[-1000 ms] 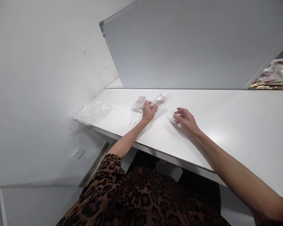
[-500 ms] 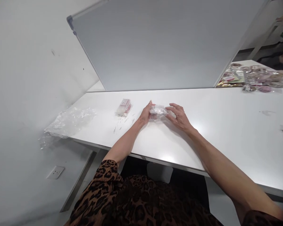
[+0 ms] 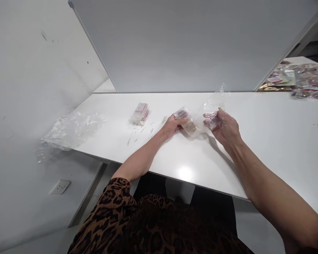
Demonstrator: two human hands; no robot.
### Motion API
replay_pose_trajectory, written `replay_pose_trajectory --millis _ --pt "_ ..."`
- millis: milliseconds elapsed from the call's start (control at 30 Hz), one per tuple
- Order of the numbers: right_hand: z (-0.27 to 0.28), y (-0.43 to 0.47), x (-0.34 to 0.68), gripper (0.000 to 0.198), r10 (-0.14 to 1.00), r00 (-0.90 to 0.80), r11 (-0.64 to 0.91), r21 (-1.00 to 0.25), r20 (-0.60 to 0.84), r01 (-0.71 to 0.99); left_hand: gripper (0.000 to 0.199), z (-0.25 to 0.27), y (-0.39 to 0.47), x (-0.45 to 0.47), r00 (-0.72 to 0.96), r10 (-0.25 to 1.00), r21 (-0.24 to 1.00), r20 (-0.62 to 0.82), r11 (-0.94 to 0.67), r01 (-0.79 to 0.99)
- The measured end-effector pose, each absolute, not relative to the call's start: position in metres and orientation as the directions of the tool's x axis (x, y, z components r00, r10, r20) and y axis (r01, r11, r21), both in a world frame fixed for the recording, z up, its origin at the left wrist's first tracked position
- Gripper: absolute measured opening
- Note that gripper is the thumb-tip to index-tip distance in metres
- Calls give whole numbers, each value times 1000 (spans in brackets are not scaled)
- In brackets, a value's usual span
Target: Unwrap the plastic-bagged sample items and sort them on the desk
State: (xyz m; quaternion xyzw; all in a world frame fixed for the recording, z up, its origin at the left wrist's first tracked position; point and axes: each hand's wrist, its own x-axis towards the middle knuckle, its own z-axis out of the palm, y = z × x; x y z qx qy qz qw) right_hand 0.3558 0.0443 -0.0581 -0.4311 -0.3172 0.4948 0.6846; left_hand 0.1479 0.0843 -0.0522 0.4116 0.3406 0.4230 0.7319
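My left hand is closed on a small clear plastic packet with dark print at its top and something tan inside; I cannot make out its contents. To the right, my right hand grips a crumpled clear plastic bag, its thin film standing up past the fingertips. Both hands are just above the white table, a short gap apart. Left of them lies a small stack of flat packets with pink and white labels.
Loose clear plastic film hangs over the table's left end by the wall. A grey-white board stands along the back edge. Many bagged items are heaped at the far right. A wall socket is at lower left.
My right hand has moved right, away from the left, drawing the clear bag off the packet. The packet in my left hand now shows its print and tan part. The view has shifted slightly.
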Motion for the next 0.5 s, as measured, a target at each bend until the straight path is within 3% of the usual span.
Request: replay_pose_trajectory --millis 100,333,400,500 --pt "-60 49 363 40 945 325 124 -869 -44 -480 33 -49 84 149 397 887 791 -234 411 -452" --pt "-40 29 351 37 983 31 -144 -870 -180 -471 23 -43 80 148 416 885 722 -211 427 -544" --pt "-34 24 346 35 987 41 -124 -890 -158 -439 12 -41 79 149 422 877 703 -231 450 -550" --pt "-29 21 344 30 994 87 -16 -894 -61 -448 21 -38 78 150 434 860 690 -269 486 -537"
